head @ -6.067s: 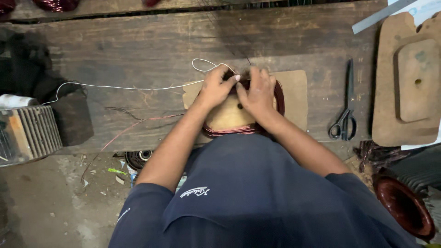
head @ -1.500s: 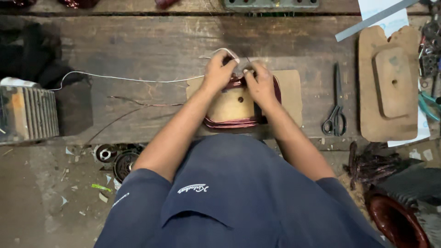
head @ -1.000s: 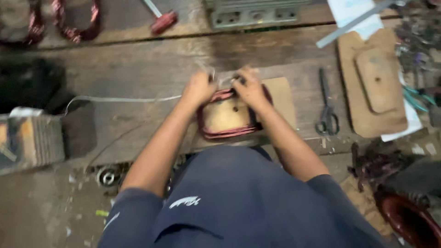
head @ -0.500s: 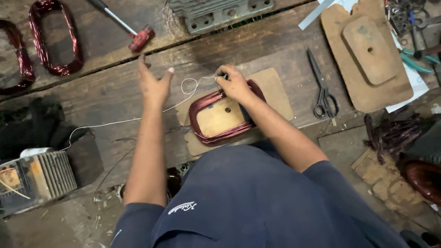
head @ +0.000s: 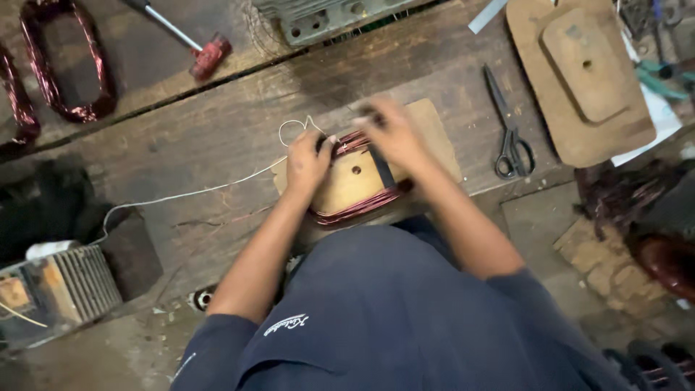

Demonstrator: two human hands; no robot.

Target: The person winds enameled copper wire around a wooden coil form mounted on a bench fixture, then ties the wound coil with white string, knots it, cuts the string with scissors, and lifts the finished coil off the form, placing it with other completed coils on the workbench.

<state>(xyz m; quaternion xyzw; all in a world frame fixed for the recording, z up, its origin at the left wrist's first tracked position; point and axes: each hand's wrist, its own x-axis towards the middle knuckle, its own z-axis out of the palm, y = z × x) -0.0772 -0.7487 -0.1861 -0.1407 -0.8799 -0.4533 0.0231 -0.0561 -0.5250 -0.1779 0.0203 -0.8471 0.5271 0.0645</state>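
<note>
Copper-coloured wire coil (head: pixel 355 210), wound around a flat tan wooden former (head: pixel 355 181) with a small hole in its middle, lay on a tan board (head: pixel 434 137) at the near edge of the worn wooden workbench (head: pixel 217 130), directly in front of the person. The left hand (head: pixel 308 163) rested on the coil's left end, fingers curled down over the windings and pinching a thin white string (head: pixel 181 195) there; the string looped just above the hand and trailed away to the left across the bench. The right hand (head: pixel 391 134) was blurred over the coil's upper right corner, fingers bent against the windings, though whether they gripped anything could not be told. Black-handled scissors (head: pixel 510 130) lay just right of the board, and a second wooden former (head: pixel 586 72) lay further right. At the far left lay an oval reddish coil (head: pixel 69 65), with a red-handled tool (head: pixel 195 47) near it.
</note>
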